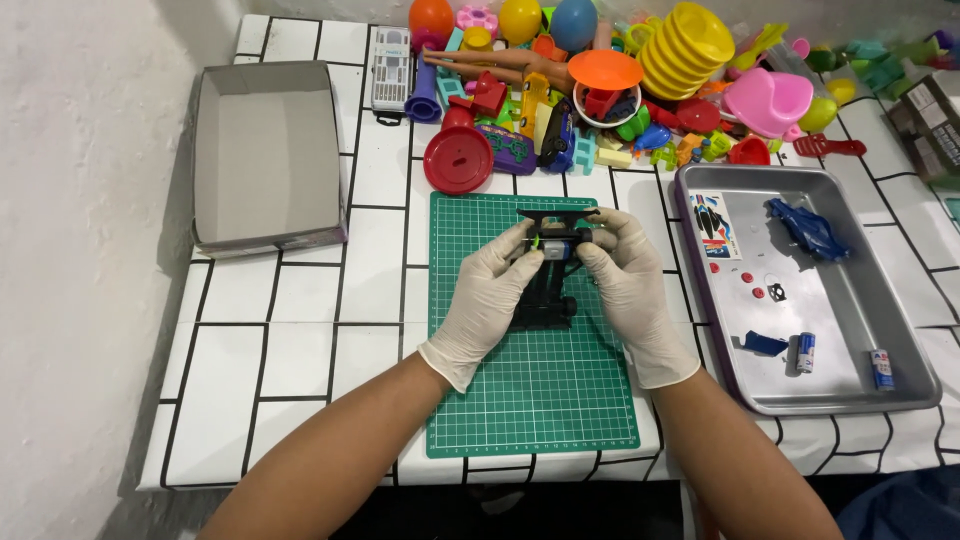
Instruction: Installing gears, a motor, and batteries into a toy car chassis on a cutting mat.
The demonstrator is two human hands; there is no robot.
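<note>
On my table: one green gridded cutting mat; one black plastic toy-car chassis; two white disposable gloves, one on my left hand and one on my right hand. One empty grey cardboard box tray. One silver metal baking tray holding one blue plastic car body shell, one sticker sheet, two small cylindrical batteries, three small red round pieces. One red round plastic lid. One stack of yellow plastic bowls.
</note>
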